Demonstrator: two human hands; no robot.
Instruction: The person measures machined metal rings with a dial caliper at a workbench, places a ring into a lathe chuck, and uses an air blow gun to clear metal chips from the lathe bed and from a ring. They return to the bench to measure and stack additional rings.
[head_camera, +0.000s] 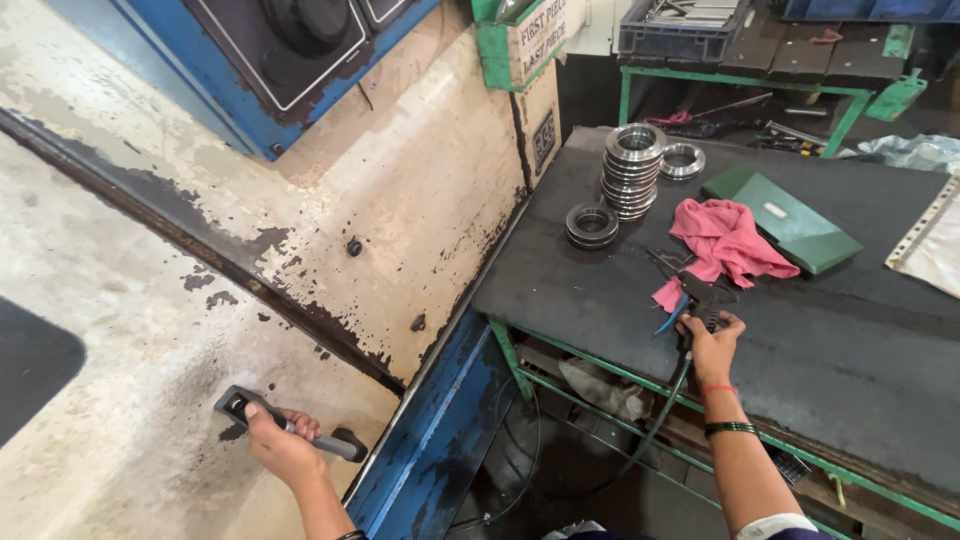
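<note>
My left hand (280, 440) grips the grey metal door handle (340, 446) on the worn cream machine door (130, 330) at the lower left. My right hand (712, 340) rests on the dark worktable (850, 330) and holds a black air gun (700, 300) with a blue lever; its dark hose (660, 415) hangs down off the table edge. A pink rag (728, 242) lies just beyond that hand.
A tall stack of shiny metal rings (632, 170) stands at the table's far left, with a single ring (684, 160) and a short dark stack (591, 225) beside it. A green flat case (790, 225) and a plastic sheet (930, 245) lie to the right. A green rack holds a dark crate (680, 35).
</note>
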